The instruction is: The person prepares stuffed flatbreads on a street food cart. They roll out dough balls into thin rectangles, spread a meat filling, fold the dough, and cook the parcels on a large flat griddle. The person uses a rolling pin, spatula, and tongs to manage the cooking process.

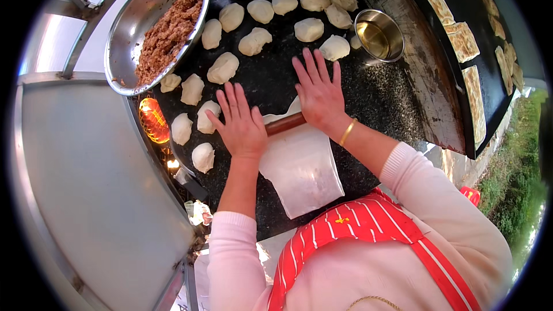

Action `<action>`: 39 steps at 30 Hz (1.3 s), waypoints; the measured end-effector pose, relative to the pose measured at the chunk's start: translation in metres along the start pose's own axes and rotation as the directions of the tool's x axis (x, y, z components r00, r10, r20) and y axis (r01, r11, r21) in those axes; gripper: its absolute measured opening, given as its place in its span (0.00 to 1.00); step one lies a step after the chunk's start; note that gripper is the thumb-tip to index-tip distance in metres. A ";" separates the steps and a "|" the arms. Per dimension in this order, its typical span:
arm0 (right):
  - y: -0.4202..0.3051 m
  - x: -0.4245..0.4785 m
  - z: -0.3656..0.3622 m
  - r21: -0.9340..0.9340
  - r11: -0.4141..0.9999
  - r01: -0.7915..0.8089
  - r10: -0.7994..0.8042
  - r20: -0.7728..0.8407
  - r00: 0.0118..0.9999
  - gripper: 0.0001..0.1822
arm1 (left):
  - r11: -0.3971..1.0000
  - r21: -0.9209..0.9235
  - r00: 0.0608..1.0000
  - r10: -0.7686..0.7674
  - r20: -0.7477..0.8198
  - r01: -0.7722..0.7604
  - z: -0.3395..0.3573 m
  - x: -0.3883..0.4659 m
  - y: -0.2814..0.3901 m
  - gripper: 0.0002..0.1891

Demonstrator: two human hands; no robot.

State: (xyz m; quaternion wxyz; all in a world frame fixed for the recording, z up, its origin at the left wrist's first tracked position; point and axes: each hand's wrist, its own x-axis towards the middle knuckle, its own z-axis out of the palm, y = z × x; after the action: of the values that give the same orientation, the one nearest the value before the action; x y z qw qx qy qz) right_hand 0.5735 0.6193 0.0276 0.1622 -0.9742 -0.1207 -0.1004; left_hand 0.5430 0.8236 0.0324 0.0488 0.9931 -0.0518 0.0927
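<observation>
A thin, pale sheet of dough lies on the black speckled worktop, its near end close to the apron. Across its far part runs a brown wooden rolling pin. My left hand rests flat over the pin's left end, fingers stretched forward. Over the right end lies my right hand, palm down with its fingers apart. Neither hand wraps around the pin; both hide its ends. Just beyond my right fingertips sits a dough ball, and another dough ball is beside my left thumb and fingers.
Several more dough pieces spread across the worktop. A steel bowl of reddish-brown minced filling stands far left, near a glowing orange lamp. A metal cup of oil stands right, before a griddle with browned flatbreads.
</observation>
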 end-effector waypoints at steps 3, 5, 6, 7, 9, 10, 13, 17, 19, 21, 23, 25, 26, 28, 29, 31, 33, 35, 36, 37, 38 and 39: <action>0.003 0.016 0.005 -0.016 0.999 -0.046 0.045 -0.051 0.998 0.31 | 0.999 0.006 0.999 -0.052 -0.008 0.052 0.008 0.013 -0.004 0.34; 0.007 -0.029 0.007 0.011 1.000 -0.024 0.023 0.053 0.998 0.32 | 0.999 -0.036 0.981 -0.005 0.193 0.012 0.005 -0.025 0.004 0.35; 0.003 -0.044 -0.003 -0.035 0.999 -0.017 0.022 0.135 0.991 0.32 | 1.000 -0.015 0.981 0.021 0.195 -0.019 -0.001 -0.034 0.008 0.35; 0.003 -0.037 0.001 -0.021 1.000 -0.018 0.020 0.086 0.996 0.32 | 0.999 0.005 0.979 0.048 0.198 -0.050 -0.004 -0.038 0.011 0.35; 0.004 -0.003 0.007 0.003 1.000 -0.021 0.021 -0.014 1.000 0.33 | 0.998 -0.014 0.996 0.065 0.068 -0.064 0.004 0.006 0.000 0.34; 0.003 0.023 0.008 0.025 0.999 -0.046 0.046 -0.027 0.999 0.33 | 0.999 0.033 0.999 0.036 -0.011 -0.036 0.007 0.029 -0.005 0.34; 0.008 0.036 0.017 0.024 0.997 -0.080 0.081 -0.050 0.995 0.33 | 1.000 -0.018 0.999 -0.021 -0.033 0.020 0.015 0.040 -0.008 0.35; 0.010 -0.020 0.017 -0.022 0.998 -0.050 0.052 0.106 0.993 0.34 | 0.997 0.008 0.973 0.074 0.218 -0.078 0.007 -0.009 0.001 0.35; 0.005 0.024 0.011 0.033 0.998 -0.051 0.050 0.022 0.998 0.34 | 0.997 -0.022 0.997 0.069 0.046 -0.068 0.016 0.029 -0.008 0.36; 0.009 0.049 0.015 0.010 0.998 -0.063 0.064 -0.040 0.997 0.34 | 1.000 -0.009 0.997 0.004 -0.076 -0.004 0.020 0.073 -0.013 0.37; 0.014 0.044 0.018 0.017 0.997 -0.076 0.077 -0.051 0.996 0.34 | 0.999 -0.025 0.999 0.030 0.038 -0.029 0.013 0.059 -0.006 0.37; 0.011 0.013 0.016 0.014 0.998 -0.063 0.062 0.046 0.997 0.34 | 0.997 0.005 0.974 0.076 0.212 -0.079 0.009 0.018 -0.001 0.36; 0.011 0.006 0.016 -0.002 0.999 -0.048 0.048 0.067 0.997 0.34 | 0.993 0.037 0.964 0.099 0.246 -0.112 0.007 0.007 -0.002 0.35; 0.009 0.023 0.016 -0.012 0.999 -0.037 0.038 0.036 0.999 0.34 | 0.996 -0.016 0.991 0.086 0.100 -0.084 0.014 0.039 -0.010 0.36; 0.010 0.048 0.017 0.005 0.999 -0.036 0.036 -0.037 0.999 0.34 | 0.996 -0.042 0.996 0.082 0.020 -0.081 0.015 0.061 -0.012 0.36; 0.018 0.076 0.024 -0.003 0.999 -0.053 0.052 -0.140 0.989 0.34 | 0.997 -0.058 0.999 0.048 -0.018 -0.049 0.018 0.084 -0.012 0.36; 0.018 0.043 0.022 0.003 1.000 -0.031 0.031 -0.038 0.999 0.33 | 0.996 -0.052 0.996 0.080 0.047 -0.078 0.020 0.059 -0.010 0.36; 0.015 0.027 0.028 0.009 0.999 -0.031 0.031 0.030 0.999 0.33 | 0.990 -0.058 0.983 0.137 0.123 -0.131 0.021 0.039 -0.010 0.36; 0.013 0.030 0.027 0.010 1.000 -0.022 0.021 0.029 0.999 0.32 | 0.988 -0.050 0.982 0.152 0.108 -0.148 0.019 0.041 -0.012 0.36; 0.010 0.030 0.017 0.008 1.000 -0.016 0.016 0.028 0.999 0.32 | 0.985 -0.044 0.981 0.172 0.094 -0.168 0.014 0.041 -0.010 0.36; 0.013 0.052 0.016 0.002 0.999 0.033 -0.033 -0.030 0.999 0.32 | 0.992 -0.024 0.992 0.122 0.032 -0.121 0.017 0.064 -0.014 0.36; 0.015 0.066 0.017 -0.009 0.999 0.032 -0.033 -0.064 0.997 0.32 | 0.996 -0.022 0.996 0.088 -0.009 -0.088 0.017 0.076 -0.015 0.36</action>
State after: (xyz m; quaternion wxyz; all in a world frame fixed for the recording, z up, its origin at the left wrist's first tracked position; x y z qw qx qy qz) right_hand 0.6432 0.6251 0.0228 0.1605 -0.9690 -0.1309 -0.1346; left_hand 0.6224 0.8296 0.0291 0.0562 0.9889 -0.0962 0.0983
